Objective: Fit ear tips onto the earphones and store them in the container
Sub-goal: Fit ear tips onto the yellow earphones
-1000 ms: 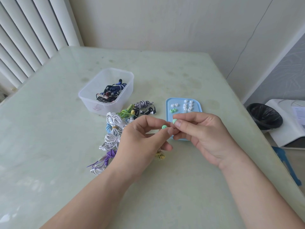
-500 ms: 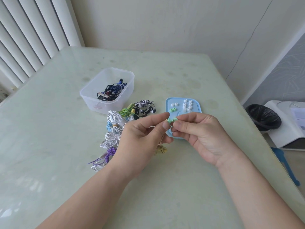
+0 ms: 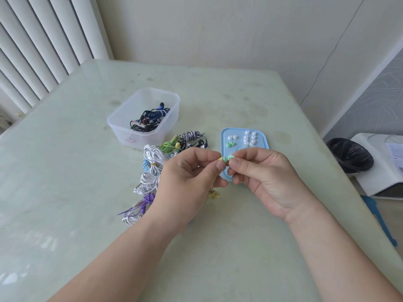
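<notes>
My left hand (image 3: pixel 187 177) pinches a small yellow-green earbud (image 3: pixel 222 158) between thumb and forefinger. My right hand (image 3: pixel 263 173) pinches a green ear tip (image 3: pixel 230 158) that touches the earbud's nozzle. Both meet above the near end of a light blue tray (image 3: pixel 265 140), which carries white ear tips (image 3: pixel 249 137) and two green ear tips (image 3: pixel 230 144). A yellow cord bundle (image 3: pixel 213 195) hangs below my left hand. A pile of coiled earphones (image 3: pixel 152 171) lies on the table left of my hands. The clear plastic container (image 3: pixel 122 125) behind it holds dark earphones (image 3: pixel 150 118).
The pale green glass table (image 3: pixel 65 182) ends at a right edge close to the tray. Beyond that edge stand a black-lined bin (image 3: pixel 351 154) and a white appliance (image 3: pixel 383 168). White blinds (image 3: pixel 39 40) hang at the far left.
My two hands have come together: the ear tip in my right hand, apart from the earbud a second ago, now touches it. Both hands sit slightly higher over the tray.
</notes>
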{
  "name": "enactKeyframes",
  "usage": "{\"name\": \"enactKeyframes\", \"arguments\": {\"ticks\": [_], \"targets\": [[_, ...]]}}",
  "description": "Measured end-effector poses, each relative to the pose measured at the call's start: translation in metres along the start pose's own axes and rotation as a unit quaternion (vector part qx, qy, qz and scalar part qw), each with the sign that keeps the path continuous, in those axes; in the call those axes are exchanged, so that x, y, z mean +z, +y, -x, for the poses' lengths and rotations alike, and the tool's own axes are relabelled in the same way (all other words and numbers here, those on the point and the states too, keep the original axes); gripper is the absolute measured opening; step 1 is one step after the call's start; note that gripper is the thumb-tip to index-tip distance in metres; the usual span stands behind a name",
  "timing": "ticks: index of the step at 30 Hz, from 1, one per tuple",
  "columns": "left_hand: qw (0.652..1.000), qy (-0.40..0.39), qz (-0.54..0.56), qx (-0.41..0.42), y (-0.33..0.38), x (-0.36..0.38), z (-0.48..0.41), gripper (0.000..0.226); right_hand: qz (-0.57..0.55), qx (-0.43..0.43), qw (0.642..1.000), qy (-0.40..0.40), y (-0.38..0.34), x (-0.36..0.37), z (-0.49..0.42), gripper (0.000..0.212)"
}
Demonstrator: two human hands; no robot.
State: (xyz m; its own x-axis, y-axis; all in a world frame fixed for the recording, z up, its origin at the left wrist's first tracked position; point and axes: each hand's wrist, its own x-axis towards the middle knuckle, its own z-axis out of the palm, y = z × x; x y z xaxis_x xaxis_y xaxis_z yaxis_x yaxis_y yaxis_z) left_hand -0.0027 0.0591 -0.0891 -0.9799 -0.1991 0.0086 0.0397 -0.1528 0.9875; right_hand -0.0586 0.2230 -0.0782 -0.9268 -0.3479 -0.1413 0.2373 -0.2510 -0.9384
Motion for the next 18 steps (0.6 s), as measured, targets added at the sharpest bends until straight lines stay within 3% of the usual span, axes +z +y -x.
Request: {"name": "enactKeyframes", "arguments": {"ticks": [18], "targets": [[1.000,0.005,-0.002,0.016,-0.002,0.003,0.002,0.006,0.045,-0.068,0.997,0.010,0.011,0.002,0.001,0.011]]}}
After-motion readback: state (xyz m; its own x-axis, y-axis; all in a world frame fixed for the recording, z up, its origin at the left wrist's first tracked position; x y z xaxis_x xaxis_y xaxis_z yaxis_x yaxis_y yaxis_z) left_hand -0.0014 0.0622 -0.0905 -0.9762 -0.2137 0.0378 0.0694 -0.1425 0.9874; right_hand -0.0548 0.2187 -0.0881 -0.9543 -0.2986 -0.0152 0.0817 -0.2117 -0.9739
